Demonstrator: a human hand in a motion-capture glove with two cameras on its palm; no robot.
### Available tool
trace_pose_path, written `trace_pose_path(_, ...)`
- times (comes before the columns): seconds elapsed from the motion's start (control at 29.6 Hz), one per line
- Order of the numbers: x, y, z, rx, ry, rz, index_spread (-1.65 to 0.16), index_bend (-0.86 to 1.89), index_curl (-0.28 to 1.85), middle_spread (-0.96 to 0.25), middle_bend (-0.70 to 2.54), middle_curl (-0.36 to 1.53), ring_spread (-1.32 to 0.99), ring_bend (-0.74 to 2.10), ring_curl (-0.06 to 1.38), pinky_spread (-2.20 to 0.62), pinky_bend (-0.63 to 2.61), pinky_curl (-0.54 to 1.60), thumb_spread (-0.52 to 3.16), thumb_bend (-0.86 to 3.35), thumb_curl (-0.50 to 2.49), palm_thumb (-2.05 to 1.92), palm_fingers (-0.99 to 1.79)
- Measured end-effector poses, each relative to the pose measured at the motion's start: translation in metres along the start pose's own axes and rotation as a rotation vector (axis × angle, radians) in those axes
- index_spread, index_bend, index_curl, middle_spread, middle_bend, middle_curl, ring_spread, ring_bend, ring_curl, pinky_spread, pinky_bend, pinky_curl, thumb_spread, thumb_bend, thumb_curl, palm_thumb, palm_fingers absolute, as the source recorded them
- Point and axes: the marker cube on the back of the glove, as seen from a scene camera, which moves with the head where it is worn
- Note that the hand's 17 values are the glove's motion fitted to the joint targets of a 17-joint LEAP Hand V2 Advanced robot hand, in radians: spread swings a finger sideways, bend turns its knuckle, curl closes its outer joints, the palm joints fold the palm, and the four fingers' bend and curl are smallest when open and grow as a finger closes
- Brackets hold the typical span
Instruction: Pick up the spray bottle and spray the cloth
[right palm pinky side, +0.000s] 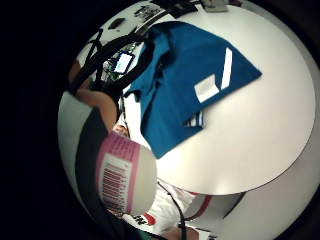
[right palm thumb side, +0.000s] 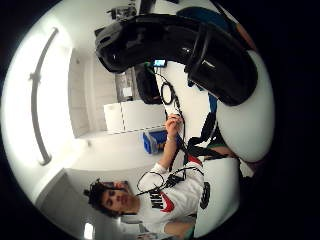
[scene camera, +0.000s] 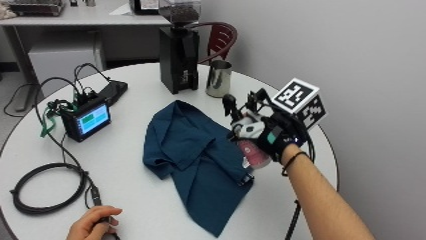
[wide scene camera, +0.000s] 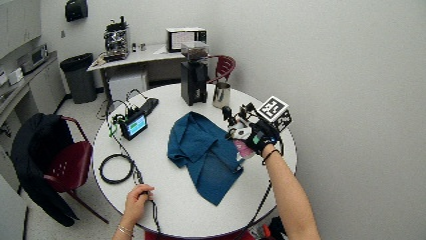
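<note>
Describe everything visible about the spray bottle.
The spray bottle has a black trigger head and a whitish body with a pink label carrying a barcode. The gloved right hand grips it near the top, lifted off the round white table and tilted, over the edge of the blue cloth.

My gloved right hand (wide scene camera: 256, 136) grips the spray bottle (wide scene camera: 242, 148), lifted above the round white bench (wide scene camera: 200, 205) just beside the crumpled blue cloth (wide scene camera: 203, 155). My bare left hand (wide scene camera: 138, 194) rests at the near edge by a coiled black cable (wide scene camera: 116, 168). A small screen (wide scene camera: 135, 125) stands to the left, and a metal cup (wide scene camera: 221, 95) beyond.
</note>
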Motion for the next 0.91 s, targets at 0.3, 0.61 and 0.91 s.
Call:
trace_pose_path(0.3, 0.056, 0.027, 0.012, 0.018, -0.101, 0.042, -0.2, 0.08, 0.2, -0.12, 0.33, 0.52, -0.13, 0.56, 0.47, -0.11, 0.46, 0.41, 0.51, -0.03, 0.7, 1.04, 1.06)
trace_pose_path(0.61, -0.05, 0.018, 0.003, 0.157, -0.171, -0.251, -0.2, 0.08, 0.2, -0.11, 0.34, 0.53, -0.14, 0.56, 0.47, -0.1, 0.42, 0.4, 0.52, -0.03, 0.7, 1.03, 1.04)
trace_pose_path(0.91, -0.037, -0.025, 0.085, 0.095, -0.22, -0.321, -0.22, 0.08, 0.2, -0.12, 0.34, 0.53, -0.13, 0.55, 0.47, -0.07, 0.37, 0.39, 0.57, -0.03, 0.7, 1.03, 1.02)
